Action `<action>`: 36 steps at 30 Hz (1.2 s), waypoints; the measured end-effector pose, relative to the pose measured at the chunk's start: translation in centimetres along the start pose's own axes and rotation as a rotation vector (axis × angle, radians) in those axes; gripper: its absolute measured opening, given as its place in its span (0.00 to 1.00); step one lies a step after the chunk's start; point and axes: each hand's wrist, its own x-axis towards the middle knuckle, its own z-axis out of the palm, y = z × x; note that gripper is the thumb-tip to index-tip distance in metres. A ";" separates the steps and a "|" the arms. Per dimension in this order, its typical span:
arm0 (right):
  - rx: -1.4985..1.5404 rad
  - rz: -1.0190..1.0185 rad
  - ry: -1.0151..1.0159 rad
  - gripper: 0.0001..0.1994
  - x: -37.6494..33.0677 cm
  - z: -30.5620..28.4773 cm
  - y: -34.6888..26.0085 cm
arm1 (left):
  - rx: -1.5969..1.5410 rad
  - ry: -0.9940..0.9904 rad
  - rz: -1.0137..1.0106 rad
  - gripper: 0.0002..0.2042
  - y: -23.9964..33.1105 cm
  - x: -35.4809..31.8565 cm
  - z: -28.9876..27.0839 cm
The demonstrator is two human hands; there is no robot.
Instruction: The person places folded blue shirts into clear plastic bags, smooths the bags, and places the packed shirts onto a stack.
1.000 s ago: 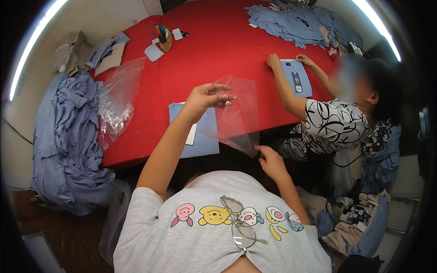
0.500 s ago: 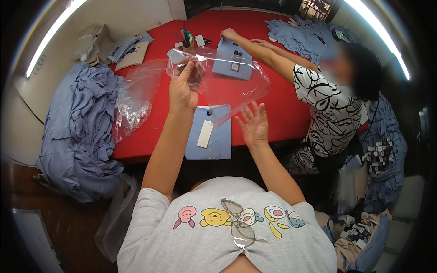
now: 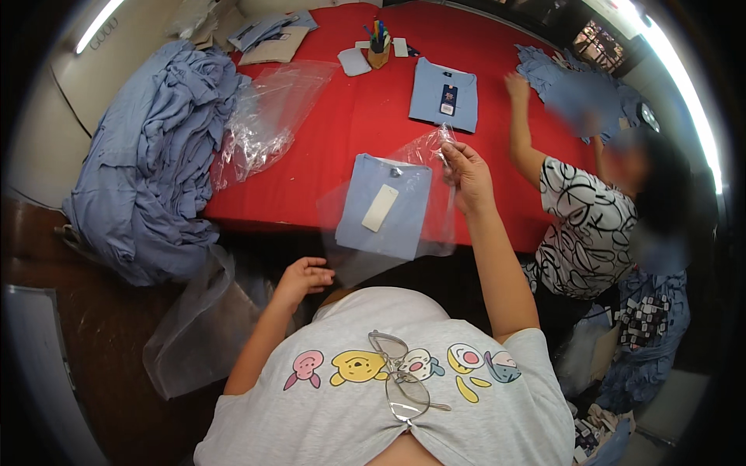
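My right hand [image 3: 469, 177] pinches a clear plastic bag [image 3: 437, 221] at its upper right edge. The bag spreads over a folded blue shirt [image 3: 409, 208], which shows through it at the table's near edge; whether the shirt is inside or beneath the bag, I cannot tell. A blank-looking cream tag [image 3: 380, 208] lies slanted on the shirt. Beside the bag's lower left corner is my left hand [image 3: 305, 279], its fingers loosely extended and slightly apart, with nothing visibly gripped.
Another folded blue shirt [image 3: 443, 101] with a dark tag lies farther back on the red table [image 3: 353, 101]. Clear bags [image 3: 268, 124] and heaped blue shirts [image 3: 155, 155] are at left. A pen holder [image 3: 378, 53] stands at the back. A co-worker [image 3: 587, 225] reaches in from the right.
The bag has come down from the air over the near shirt. My right hand now grips it; my left hand has let go and dropped toward me. The co-worker's arm has moved right.
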 end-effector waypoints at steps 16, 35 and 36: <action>-0.753 -0.115 -0.404 0.14 1.4 7.0 -7.0 | 0.024 -0.252 0.682 0.13 19.7 5.6 13.4; -0.075 0.095 -0.358 0.09 -1.0 -2.2 -5.9 | 0.233 -0.655 0.302 0.29 20.2 7.3 13.6; -0.063 0.017 -0.370 0.09 -1.0 -2.1 -5.7 | 0.429 -0.577 0.255 0.33 20.0 8.0 13.4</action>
